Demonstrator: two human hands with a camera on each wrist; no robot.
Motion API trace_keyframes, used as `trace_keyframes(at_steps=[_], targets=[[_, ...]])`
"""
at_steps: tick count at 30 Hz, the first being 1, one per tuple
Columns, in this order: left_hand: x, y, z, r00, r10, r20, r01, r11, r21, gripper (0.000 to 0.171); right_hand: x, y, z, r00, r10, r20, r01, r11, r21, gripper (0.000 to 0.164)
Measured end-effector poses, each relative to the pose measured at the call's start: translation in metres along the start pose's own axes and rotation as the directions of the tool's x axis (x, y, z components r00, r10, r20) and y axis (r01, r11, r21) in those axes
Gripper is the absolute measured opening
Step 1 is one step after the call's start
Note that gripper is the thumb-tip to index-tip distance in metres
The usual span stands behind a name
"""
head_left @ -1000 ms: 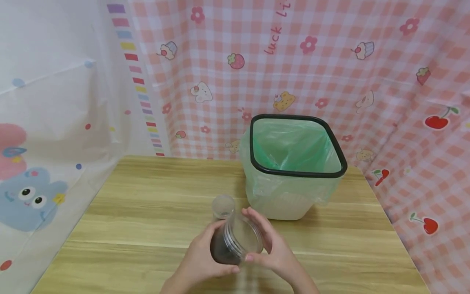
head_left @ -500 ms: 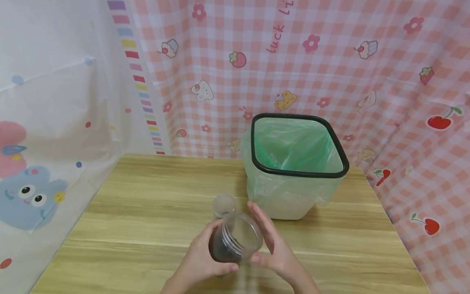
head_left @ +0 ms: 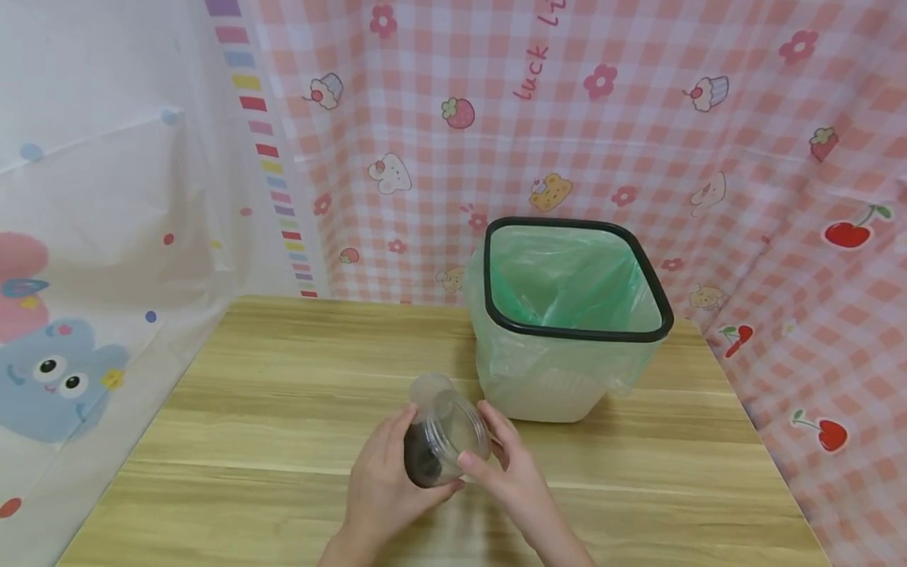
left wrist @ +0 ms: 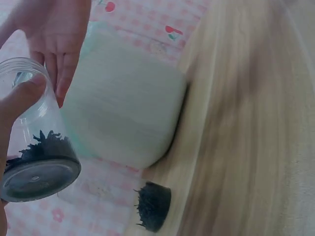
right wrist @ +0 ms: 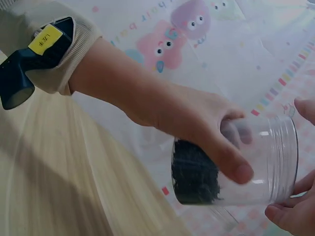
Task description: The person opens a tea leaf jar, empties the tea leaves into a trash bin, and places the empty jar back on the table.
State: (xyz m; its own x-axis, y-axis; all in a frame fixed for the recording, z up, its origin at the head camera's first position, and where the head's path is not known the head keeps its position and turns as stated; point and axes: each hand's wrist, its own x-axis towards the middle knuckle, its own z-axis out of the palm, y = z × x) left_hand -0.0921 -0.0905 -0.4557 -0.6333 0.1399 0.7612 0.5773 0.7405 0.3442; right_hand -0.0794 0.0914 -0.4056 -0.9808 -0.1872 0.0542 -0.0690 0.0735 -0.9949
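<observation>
One clear, round jar (head_left: 448,439) tips sideways above the near middle of the wooden surface (head_left: 283,394), black, crumbly bits (right wrist: 194,172) inside. The left hand (head_left: 386,476) grips it; the right hand's (head_left: 513,480) fingers sit loosely by its ridged mouth (right wrist: 284,162). Far right: a square bin (head_left: 546,398).

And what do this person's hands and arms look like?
The left hand and right hand are ungloved. The left arm wears a pale beige sleeve with a ribbed cuff, plus a dark device bearing a yellow label with dark characters. No sleeve shows on the right arm.
</observation>
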Motion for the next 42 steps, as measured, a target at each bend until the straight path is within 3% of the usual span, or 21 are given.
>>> trace_keyframes(at_steps=[3, 9, 20, 25, 34, 38, 42], targets=[[-0.001, 0.000, 0.002, 0.999, 0.036, -0.001, -0.036, 0.999, 0.025, 0.097, 0.001, 0.000, 0.004, 0.999, 0.036, -0.008, -0.036, 0.999, -0.021, 0.070], [-0.006, 0.002, 0.003, 0.999, 0.040, 0.009, -0.041, 0.998, 0.042, 0.099, 0.001, 0.001, 0.007, 0.997, 0.074, -0.032, -0.076, 0.996, -0.049, 0.073], [-0.007, 0.003, -0.003, 0.995, -0.019, 0.098, 0.026, 0.997, -0.071, 0.102, -0.001, 0.003, -0.001, 1.000, 0.000, 0.016, 0.000, 1.000, -0.021, 0.071], [-0.007, 0.003, -0.007, 0.981, -0.080, 0.174, 0.108, 0.981, -0.160, 0.104, 0.001, 0.007, -0.007, 0.992, -0.065, 0.111, 0.057, 0.996, 0.068, 0.069], [-0.011, 0.000, -0.012, 0.951, -0.147, 0.271, 0.227, 0.928, -0.294, 0.101, 0.004, 0.014, -0.015, 0.956, -0.183, 0.229, 0.137, 0.970, 0.202, 0.071], [-0.014, -0.003, -0.016, 0.941, -0.195, 0.277, 0.277, 0.912, -0.301, 0.101, 0.004, 0.017, -0.018, 0.948, -0.223, 0.228, 0.180, 0.964, 0.194, 0.070], [-0.018, -0.008, -0.020, 0.931, -0.251, 0.266, 0.319, 0.913, -0.255, 0.101, 0.003, 0.019, -0.020, 0.954, -0.210, 0.212, 0.183, 0.973, 0.142, 0.070]])
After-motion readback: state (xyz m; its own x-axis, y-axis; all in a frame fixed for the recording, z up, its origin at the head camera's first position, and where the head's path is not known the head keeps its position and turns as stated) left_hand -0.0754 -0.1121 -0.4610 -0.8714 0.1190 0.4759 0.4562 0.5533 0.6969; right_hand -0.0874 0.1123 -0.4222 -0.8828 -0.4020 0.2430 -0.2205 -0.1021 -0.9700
